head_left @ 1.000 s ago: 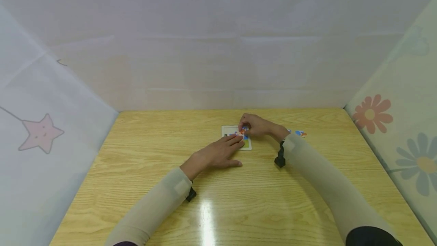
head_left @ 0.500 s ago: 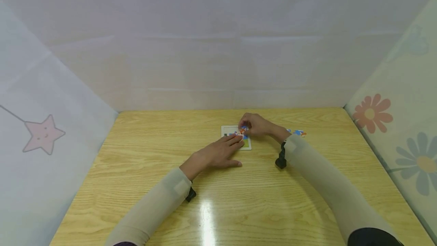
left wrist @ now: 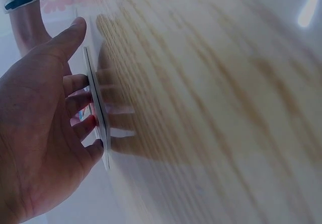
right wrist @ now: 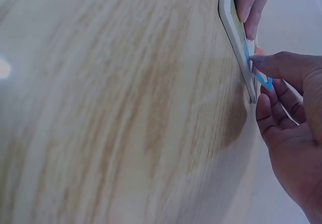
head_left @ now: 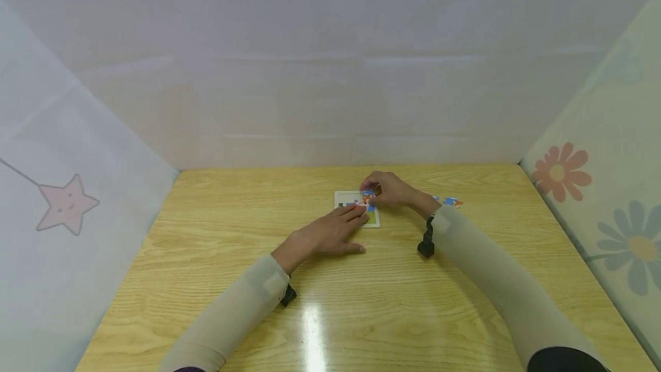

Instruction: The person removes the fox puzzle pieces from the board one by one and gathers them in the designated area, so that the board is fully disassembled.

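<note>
A small jigsaw puzzle in a white-rimmed tray [head_left: 347, 193] lies toward the back of the table, its picture partly covered by both hands. My left hand [head_left: 330, 233] rests on its lower left part with fingers straight. In the left wrist view those fingertips reach over the tray's edge [left wrist: 95, 90]. At the tray's upper right, my right hand [head_left: 395, 190] pinches a blue and orange puzzle piece [head_left: 368, 194] between thumb and fingers. The right wrist view shows this piece [right wrist: 265, 81] tilted at the tray's corner, under the thumb.
Several loose puzzle pieces [head_left: 452, 202] lie on the wooden table [head_left: 248, 205] to the right, some partly behind the right wrist. A pale cloth wall stands behind the table, with printed cloth walls at both sides.
The right wrist has shifted very slightly right, and the pinched piece shows more of its blue face. My left hand stays in place on the puzzle.
</note>
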The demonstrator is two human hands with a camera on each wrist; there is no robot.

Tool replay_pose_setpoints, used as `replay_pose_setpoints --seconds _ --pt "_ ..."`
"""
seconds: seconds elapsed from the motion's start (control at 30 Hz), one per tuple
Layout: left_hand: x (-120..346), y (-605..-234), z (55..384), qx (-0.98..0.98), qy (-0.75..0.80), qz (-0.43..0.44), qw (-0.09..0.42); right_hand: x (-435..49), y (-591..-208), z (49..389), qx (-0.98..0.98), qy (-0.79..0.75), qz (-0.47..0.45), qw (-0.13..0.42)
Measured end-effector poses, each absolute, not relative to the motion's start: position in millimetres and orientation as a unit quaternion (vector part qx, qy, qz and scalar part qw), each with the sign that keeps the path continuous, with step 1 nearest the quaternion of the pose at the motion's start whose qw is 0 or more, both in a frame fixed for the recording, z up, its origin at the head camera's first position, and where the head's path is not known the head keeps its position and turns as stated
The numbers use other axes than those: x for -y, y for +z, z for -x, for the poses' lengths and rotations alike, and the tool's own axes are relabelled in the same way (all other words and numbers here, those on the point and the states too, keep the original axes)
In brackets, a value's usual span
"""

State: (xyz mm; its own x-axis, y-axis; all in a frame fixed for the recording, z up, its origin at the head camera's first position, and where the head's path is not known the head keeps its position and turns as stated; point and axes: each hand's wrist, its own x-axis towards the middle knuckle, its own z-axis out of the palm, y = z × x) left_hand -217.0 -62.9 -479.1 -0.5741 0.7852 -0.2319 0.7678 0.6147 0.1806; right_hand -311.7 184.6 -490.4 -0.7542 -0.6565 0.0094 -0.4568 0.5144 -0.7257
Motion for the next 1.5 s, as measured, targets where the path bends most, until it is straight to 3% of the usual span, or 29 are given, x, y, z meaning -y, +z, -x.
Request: replay_pose_setpoints --seconds 0.83,1.5 --pt "63 -478 215 -0.888 0.042 -0.434 0.147 -195 -493 312 -0.827 -0.444 0.314 0.141" --pt "65 -478 215 -0.886 0.057 -0.434 0.154 -244 -477 308 -0.828 -0.465 0.275 0.151"
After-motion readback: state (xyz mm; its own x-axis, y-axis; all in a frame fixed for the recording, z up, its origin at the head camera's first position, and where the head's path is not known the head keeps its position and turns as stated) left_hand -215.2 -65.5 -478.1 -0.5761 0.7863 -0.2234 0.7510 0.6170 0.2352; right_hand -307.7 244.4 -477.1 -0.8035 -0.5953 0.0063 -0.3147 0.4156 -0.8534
